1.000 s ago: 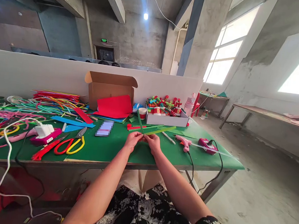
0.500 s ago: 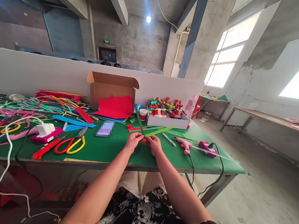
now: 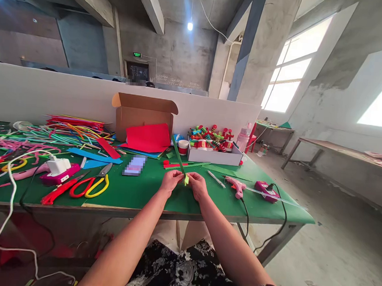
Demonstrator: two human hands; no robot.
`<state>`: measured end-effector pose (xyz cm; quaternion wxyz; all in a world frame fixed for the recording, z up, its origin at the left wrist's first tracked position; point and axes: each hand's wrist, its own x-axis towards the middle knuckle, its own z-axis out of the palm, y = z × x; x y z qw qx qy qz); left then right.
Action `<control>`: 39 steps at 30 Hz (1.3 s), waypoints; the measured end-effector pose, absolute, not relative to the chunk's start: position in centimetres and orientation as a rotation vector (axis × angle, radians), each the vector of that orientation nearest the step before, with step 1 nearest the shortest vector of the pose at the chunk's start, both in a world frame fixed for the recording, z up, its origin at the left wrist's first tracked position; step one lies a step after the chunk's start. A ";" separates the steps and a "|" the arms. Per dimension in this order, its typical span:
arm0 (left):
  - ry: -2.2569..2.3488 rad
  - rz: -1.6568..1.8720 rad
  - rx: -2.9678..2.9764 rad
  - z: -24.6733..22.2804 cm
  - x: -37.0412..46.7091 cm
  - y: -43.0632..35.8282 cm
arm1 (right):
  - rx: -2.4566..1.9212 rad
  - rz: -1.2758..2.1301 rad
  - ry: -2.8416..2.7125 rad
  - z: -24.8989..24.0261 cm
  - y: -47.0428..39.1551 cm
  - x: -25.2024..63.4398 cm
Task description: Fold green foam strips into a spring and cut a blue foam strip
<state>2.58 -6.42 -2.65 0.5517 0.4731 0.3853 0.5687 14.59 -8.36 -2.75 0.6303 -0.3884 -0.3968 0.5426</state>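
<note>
- Dark strip (image 3: 178,154) stands tilted up and to the left from the fingertips, over the near-middle part of the green table (image 3: 154,198).
- Light strip (image 3: 186,180) shows as a short pale piece at the foot of the dark strip, between the two hands; most of its length cannot be made out.
- Left hand (image 3: 171,181): thumb and fingers pinched together on the dark strip's lower end.
- Right hand (image 3: 197,186): fingertips pinched on the light strip, just beside the left fingertips.
- Beyond the hands, a red strip (image 3: 176,165) and flat green strips (image 3: 223,170) lie on the table.
- To the right are a white pen (image 3: 216,179), a pink glue gun (image 3: 237,185) and a purple socket (image 3: 266,192).
- To the left lie scissors (image 3: 103,174) with red and yellow handles, and blue strips (image 3: 93,156).
- Farther back, red paper (image 3: 147,137) leans in front of an open carton (image 3: 143,113); paper cups (image 3: 183,148) stand beside a white box (image 3: 214,157) filled with colourful figures (image 3: 213,140).
</note>
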 end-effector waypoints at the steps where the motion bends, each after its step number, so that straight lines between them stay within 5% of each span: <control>1: 0.908 1.352 1.113 -2.6 2.6 -6.5 | -0.889 1.241 -0.913 -2.7 -8.4 14.6; 39: 0.793 1.232 1.113 -3.5 2.7 -6.4 | -0.905 1.134 -0.881 -2.6 -8.1 14.7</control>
